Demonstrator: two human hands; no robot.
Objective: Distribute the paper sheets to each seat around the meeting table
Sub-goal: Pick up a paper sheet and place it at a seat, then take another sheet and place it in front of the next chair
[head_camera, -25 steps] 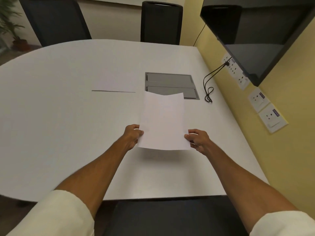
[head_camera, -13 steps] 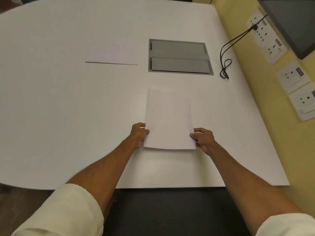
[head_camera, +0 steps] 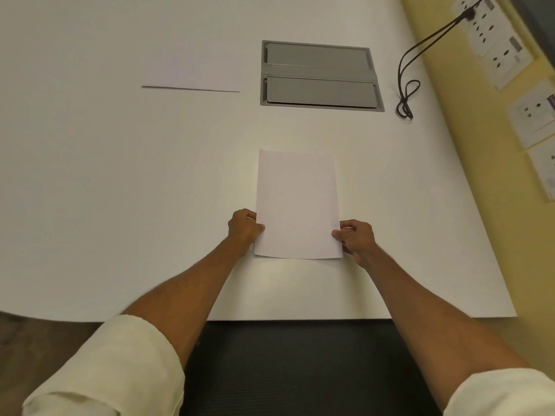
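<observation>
Left hand (head_camera: 244, 228) pinching left edge of paper sheet (head_camera: 297, 205), right hand (head_camera: 356, 237) pinching right edge. Sheet lying between hands near table's (head_camera: 120, 205) near edge, before chair (head_camera: 300, 370), long axis pointing away toward far edge. Both hands equally near; release probably following.

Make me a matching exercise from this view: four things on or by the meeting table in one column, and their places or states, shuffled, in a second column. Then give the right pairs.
Things
1. sheet of paper
2. stack of paper
3. grey cable box
4. black cable

Places or states
A. set flush into the table, both lids shut
B. runs from a wall socket and loops on the table by the wall
C. pinched at its near corners by the left hand and the right hand
D. lies untouched, left of the grey box

Pairs: 1-C, 2-D, 3-A, 4-B
</observation>
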